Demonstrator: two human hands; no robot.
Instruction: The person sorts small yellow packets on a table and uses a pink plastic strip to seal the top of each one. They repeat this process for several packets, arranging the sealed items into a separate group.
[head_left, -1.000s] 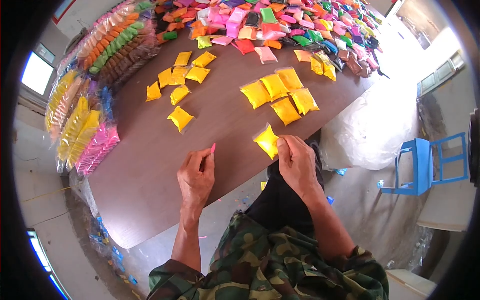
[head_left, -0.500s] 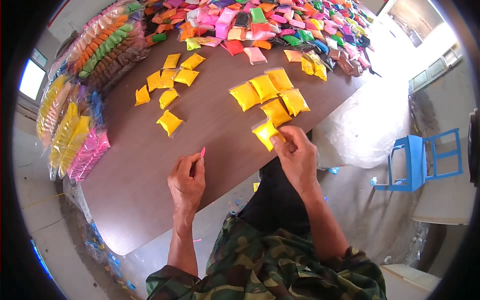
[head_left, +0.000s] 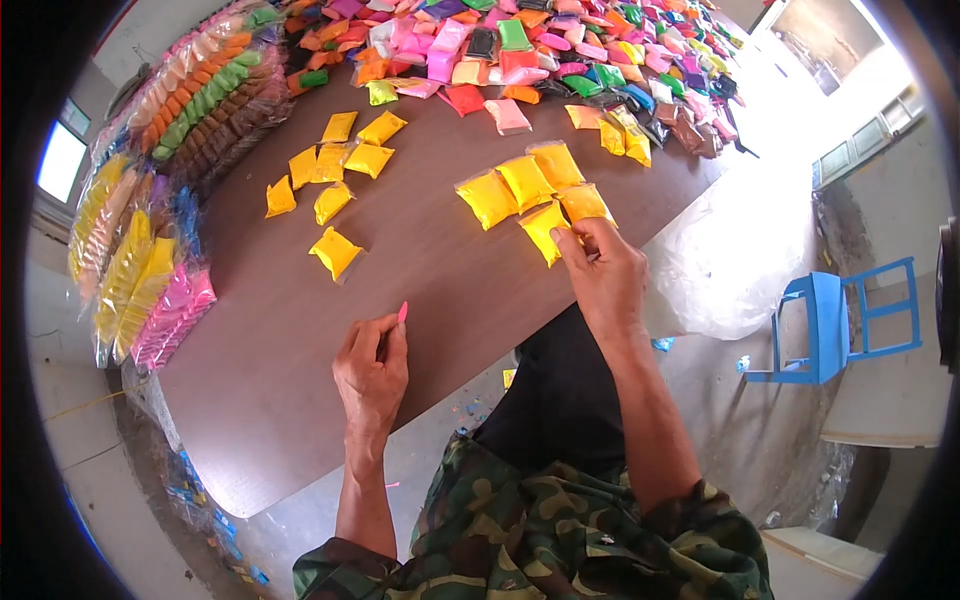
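brown table (head_left: 300, 340) across centre; yellow group (head_left: 526, 182) above centre. right hand (head_left: 610, 280), right of centre: pinching yellow packet (head_left: 542, 234) at group's lower edge. left hand (head_left: 370, 376), lower left of centre: pinching pink sliver (head_left: 403, 312).

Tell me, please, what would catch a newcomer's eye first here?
Probably the multicolored heap of packets along the table's far side. Next, the yellow packets near the right hand, whose fingers pinch one. At far left, bagged rows of packets stand out too.
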